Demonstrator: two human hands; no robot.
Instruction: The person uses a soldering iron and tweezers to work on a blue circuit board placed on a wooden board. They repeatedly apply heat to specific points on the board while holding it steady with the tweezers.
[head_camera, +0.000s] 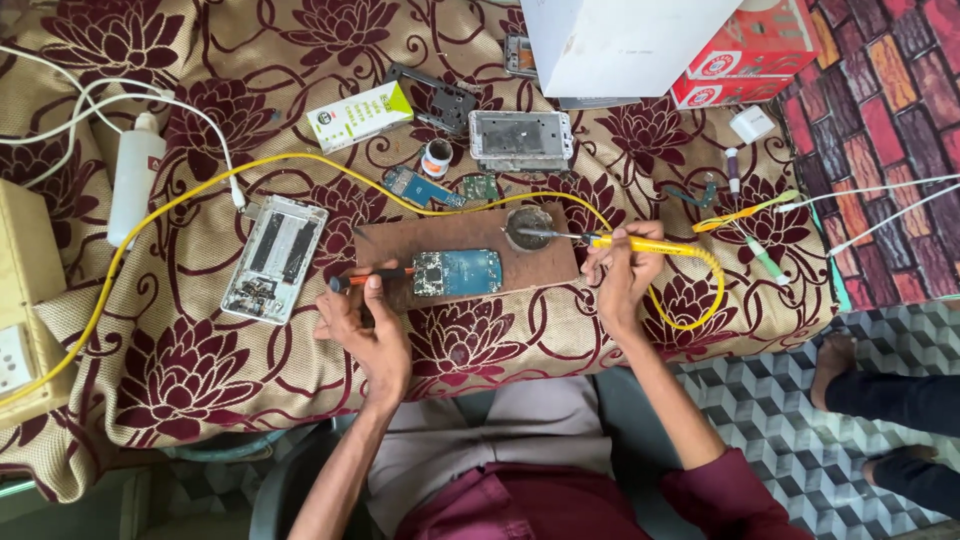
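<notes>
Gripping the yellow soldering iron (640, 243) in the right hand (618, 277), long axis lying left-right, tip resting in the round tin (528, 229). Pinning the circuit board (457, 273), lower left, with the left hand's (362, 330) screwdriver (368, 279).

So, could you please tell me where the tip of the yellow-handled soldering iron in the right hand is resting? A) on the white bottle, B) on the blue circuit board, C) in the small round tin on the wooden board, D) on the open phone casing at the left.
C: the right hand holds the soldering iron with its tip in the round tin on the wooden board, beside the blue circuit board.
</notes>
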